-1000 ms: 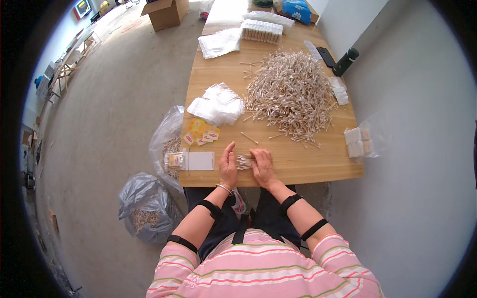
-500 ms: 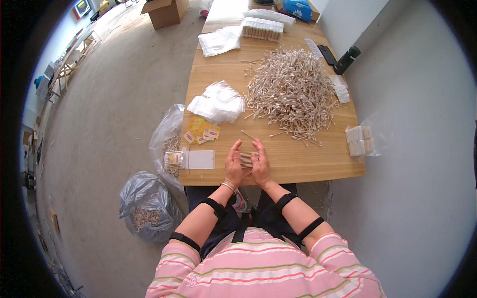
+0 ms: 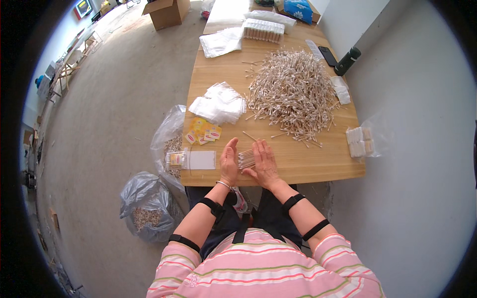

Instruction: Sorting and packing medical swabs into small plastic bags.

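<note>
A row of cotton swabs lies side by side on the wooden table near its front edge. My right hand rests flat over the right part of the row, fingers stretched out, hiding those swabs. On the other side, my left hand stands on edge with straight fingers, close to the swab tips. One loose swab lies just beyond my hands. Left of my left hand are a white card and a clear packet of swabs. Farther off rises a large heap of swabs.
Yellow labels and clear plastic bags lie at the left of the table. Bundled swabs sit at the right edge. A dark bottle and phone are beside the wall. A grey bag stands on the floor.
My right hand has turned from upright to palm down, over the swabs. My left hand has shifted slightly left, away from the row, which now shows its left ends.
</note>
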The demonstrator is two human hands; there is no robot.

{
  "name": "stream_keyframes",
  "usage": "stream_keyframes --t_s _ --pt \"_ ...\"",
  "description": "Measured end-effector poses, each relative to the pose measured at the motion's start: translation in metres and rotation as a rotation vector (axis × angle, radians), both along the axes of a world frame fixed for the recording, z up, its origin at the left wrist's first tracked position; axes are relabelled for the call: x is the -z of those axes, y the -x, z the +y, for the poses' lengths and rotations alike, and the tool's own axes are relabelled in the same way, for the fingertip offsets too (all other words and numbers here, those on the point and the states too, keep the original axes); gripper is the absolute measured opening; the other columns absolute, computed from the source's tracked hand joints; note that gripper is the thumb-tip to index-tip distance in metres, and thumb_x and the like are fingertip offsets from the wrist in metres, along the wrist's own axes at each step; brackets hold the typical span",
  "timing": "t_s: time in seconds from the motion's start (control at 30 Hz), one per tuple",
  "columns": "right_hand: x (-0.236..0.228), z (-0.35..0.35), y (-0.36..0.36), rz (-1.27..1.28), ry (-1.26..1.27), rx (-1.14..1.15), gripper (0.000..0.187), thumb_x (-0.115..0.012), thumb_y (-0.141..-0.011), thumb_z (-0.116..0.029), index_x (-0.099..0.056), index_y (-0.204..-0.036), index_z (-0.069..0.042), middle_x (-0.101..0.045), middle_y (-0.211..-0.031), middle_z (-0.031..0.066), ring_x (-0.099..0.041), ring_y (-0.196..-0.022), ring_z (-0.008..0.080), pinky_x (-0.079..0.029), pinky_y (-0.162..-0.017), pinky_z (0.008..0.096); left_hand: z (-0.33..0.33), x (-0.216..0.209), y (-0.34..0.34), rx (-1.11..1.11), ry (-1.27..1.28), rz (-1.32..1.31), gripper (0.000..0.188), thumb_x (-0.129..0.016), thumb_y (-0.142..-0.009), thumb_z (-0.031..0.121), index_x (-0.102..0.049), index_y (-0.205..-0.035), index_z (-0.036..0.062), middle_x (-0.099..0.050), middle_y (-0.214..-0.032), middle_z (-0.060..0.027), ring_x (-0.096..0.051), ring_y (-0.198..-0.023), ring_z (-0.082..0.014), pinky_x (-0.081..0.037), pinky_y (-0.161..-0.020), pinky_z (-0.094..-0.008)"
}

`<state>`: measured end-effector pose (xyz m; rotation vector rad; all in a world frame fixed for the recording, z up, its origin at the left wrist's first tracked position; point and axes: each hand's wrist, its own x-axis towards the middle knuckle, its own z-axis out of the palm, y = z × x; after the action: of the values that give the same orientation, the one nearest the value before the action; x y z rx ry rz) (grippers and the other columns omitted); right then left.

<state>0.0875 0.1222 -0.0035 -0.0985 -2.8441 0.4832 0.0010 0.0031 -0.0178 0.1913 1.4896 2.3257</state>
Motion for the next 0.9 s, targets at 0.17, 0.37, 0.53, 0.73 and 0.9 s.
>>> stream_keyframes --t_s 0.17,0.37,0.53,0.73,0.9 --pt "-0.003 -0.005 0.003 -0.048 -0.011 -0.01 0.09 -0.069 -0.076 -0.041 -0.022 -0.141 0.0 -0.022 -0.147 0.0177 -0.018 -0.138 0.0334 -0.018 -0.112 0.0459 0.001 0.005 -0.003 0.016 0.028 0.025 0.05 -0.033 -0.101 0.033 -0.043 -0.131 -0.0053 -0.045 -0.135 -0.016 -0.04 -0.128 -0.0218 -0.028 -0.109 -0.0323" --pt "0.009 -0.005 0.016 0.157 0.188 0.096 0.056 -0.061 -0.084 -0.019 -0.038 -0.131 0.001 -0.04 -0.136 0.0194 -0.034 -0.13 0.0356 -0.025 -0.109 0.0451 0.005 0.004 -0.001 -0.033 0.038 0.082 0.05 -0.034 -0.101 0.034 -0.044 -0.131 -0.0044 -0.046 -0.134 -0.0159 -0.042 -0.126 -0.021 -0.029 -0.107 -0.0311" --pt "0.013 0.003 0.024 0.222 0.613 0.189 0.036 -0.048 -0.085 -0.004 -0.047 -0.121 0.0 -0.051 -0.122 0.0179 -0.046 -0.118 0.0351 -0.036 -0.101 0.0388 0.009 0.009 0.0 -0.051 0.048 0.097 0.049 -0.034 -0.101 0.034 -0.044 -0.132 -0.0039 -0.046 -0.134 -0.0148 -0.043 -0.124 -0.0201 -0.03 -0.106 -0.03" --pt "0.009 -0.012 0.028 0.355 0.73 0.23 0.031 -0.045 -0.087 -0.006 -0.05 -0.117 0.0 -0.053 -0.117 0.0193 -0.048 -0.115 0.0353 -0.036 -0.1 0.0398 0.008 0.012 0.0 -0.004 0.095 0.096 0.051 -0.034 -0.101 0.035 -0.042 -0.133 -0.0043 -0.043 -0.137 -0.0139 -0.039 -0.128 -0.0208 -0.028 -0.109 -0.0319" --pt "0.008 -0.003 0.039 0.339 0.857 0.289 0.031 -0.044 -0.088 -0.009 -0.05 -0.117 0.0 -0.052 -0.12 0.0192 -0.048 -0.116 0.0343 -0.035 -0.102 0.0395 0.012 0.011 -0.003 -0.061 0.108 0.152 0.049 -0.034 -0.101 0.034 -0.045 -0.131 -0.0034 -0.05 -0.131 -0.0149 -0.046 -0.119 -0.0185 -0.034 -0.102 -0.0288"
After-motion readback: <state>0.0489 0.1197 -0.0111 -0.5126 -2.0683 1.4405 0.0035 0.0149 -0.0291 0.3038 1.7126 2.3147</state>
